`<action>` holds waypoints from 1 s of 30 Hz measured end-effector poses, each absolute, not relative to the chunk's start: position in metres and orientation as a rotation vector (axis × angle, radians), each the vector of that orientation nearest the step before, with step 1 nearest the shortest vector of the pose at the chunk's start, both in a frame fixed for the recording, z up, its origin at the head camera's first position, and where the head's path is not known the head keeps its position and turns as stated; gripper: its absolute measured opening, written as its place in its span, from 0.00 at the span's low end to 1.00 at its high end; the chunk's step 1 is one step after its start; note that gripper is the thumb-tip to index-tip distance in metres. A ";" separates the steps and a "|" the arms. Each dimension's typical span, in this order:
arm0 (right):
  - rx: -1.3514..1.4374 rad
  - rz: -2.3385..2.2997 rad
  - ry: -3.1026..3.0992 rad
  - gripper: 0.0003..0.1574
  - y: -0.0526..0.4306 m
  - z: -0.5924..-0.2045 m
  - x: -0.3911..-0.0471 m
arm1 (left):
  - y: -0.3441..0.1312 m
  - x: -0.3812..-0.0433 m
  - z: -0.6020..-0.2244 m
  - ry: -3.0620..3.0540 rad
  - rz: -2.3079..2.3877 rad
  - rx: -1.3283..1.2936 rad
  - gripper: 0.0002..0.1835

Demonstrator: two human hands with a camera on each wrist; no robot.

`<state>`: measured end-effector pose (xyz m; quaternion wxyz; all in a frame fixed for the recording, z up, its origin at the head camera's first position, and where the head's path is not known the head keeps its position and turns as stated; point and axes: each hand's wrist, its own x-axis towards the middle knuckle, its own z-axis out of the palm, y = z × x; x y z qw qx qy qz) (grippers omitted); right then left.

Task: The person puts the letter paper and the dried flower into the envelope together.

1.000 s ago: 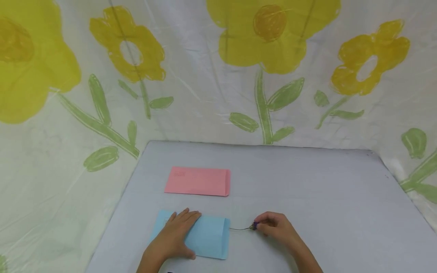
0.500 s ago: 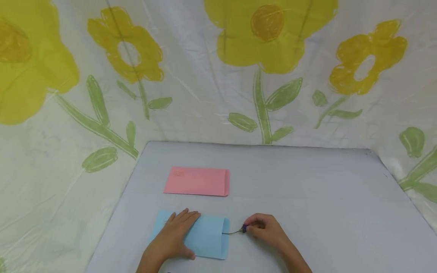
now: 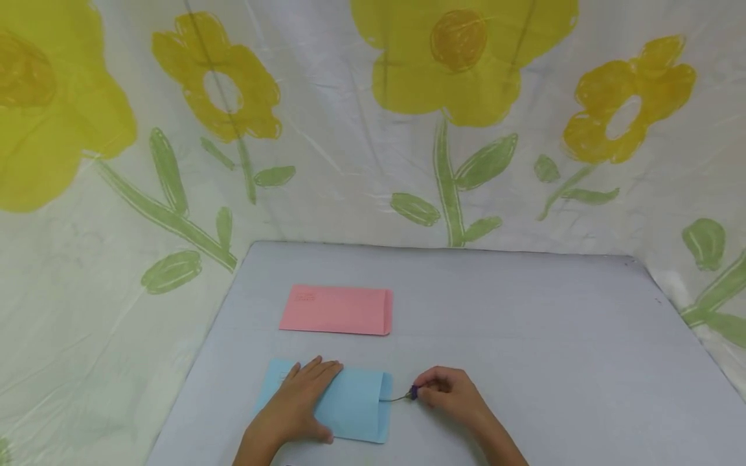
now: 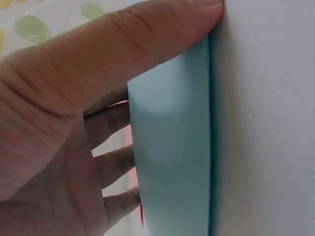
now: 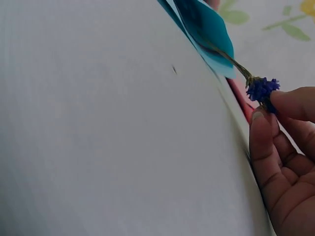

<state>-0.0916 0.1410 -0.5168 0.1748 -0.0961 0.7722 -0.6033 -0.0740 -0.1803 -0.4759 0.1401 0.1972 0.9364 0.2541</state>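
Note:
A light blue envelope [image 3: 350,404] lies near the table's front edge, its mouth facing right. My left hand [image 3: 297,401] spans it, thumb at the near edge and fingertips at the far edge. In the left wrist view the envelope [image 4: 170,142] bows up between thumb [image 4: 123,49] and fingers. My right hand [image 3: 451,395] pinches a small blue-purple flower [image 5: 263,91] by its bloom, between thumb and fingertips. Its thin stem [image 5: 236,65] runs into the gaping mouth of the envelope; the stem's far end is hidden inside.
Behind the blue envelope lies a pink envelope [image 3: 335,309], its flap end on the right. Both rest on a pale grey table [image 3: 553,336]. A white sheet printed with yellow flowers [image 3: 332,162] hangs around the back and sides.
My right hand has moved left with the flower, and the stem now goes inside the blue envelope's mouth. The left hand keeps its place.

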 end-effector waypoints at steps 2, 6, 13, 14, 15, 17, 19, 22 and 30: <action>-0.303 -1.699 2.197 0.08 0.135 -0.518 -0.090 | -0.180 -0.074 -0.475 2.704 0.735 0.567 0.60; -0.335 -1.699 2.192 0.07 0.123 -0.519 -0.088 | -0.181 -0.075 -0.475 2.703 0.732 0.570 0.60; -0.328 -1.702 2.182 0.06 0.106 -0.518 -0.085 | -0.181 -0.075 -0.476 2.696 0.720 0.562 0.59; -0.330 -1.700 2.183 0.06 0.103 -0.517 -0.085 | -0.181 -0.075 -0.476 2.696 0.720 0.563 0.60; -0.332 -1.695 2.185 0.06 0.101 -0.517 -0.085 | -0.181 -0.075 -0.477 2.697 0.720 0.564 0.60; -0.334 -1.692 2.181 0.05 0.096 -0.517 -0.084 | -0.182 -0.075 -0.477 2.698 0.717 0.570 0.60; -0.334 -1.680 2.181 0.05 0.091 -0.516 -0.083 | -0.182 -0.075 -0.477 2.696 0.719 0.573 0.60; -0.328 -1.663 2.179 0.04 0.084 -0.515 -0.081 | -0.183 -0.075 -0.477 2.689 0.728 0.571 0.59; -0.215 -1.775 2.028 0.11 0.076 -0.516 -0.078 | -0.183 -0.074 -0.478 2.693 0.739 0.571 0.59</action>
